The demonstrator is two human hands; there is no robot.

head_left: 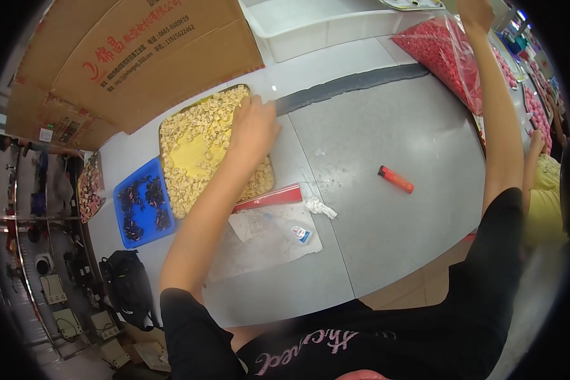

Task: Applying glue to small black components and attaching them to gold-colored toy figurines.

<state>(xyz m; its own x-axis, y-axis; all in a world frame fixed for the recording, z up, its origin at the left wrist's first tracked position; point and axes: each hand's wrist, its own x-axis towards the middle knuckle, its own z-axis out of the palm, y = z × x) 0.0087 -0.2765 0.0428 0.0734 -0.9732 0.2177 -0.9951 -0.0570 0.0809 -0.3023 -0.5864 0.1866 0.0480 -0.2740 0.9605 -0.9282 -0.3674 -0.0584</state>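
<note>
My left hand [254,130] reaches over the far right edge of a tray [272,166] holding many small cream-yellow pieces [196,131]. Its fingers are curled downward at the rim; whatever they hold is hidden. My right arm stretches far forward, and the right hand [477,14] is at the upper edge of the picture, partly cut off. That hand looks closed, its contents not visible. Just beside it stands a clear plastic bag [438,52] full of small pink-red pieces. In the tray, a bare yellow patch shows among the pieces.
Left of the tray sits a blue tray [135,243] with dark bundled parts. A large cardboard box [126,76] and a white bin [310,39] stand behind. A grey strip [354,87], red lighter [396,180], crumpled tissue [321,208] and small blue-white bottle [301,235] lie on the table.
</note>
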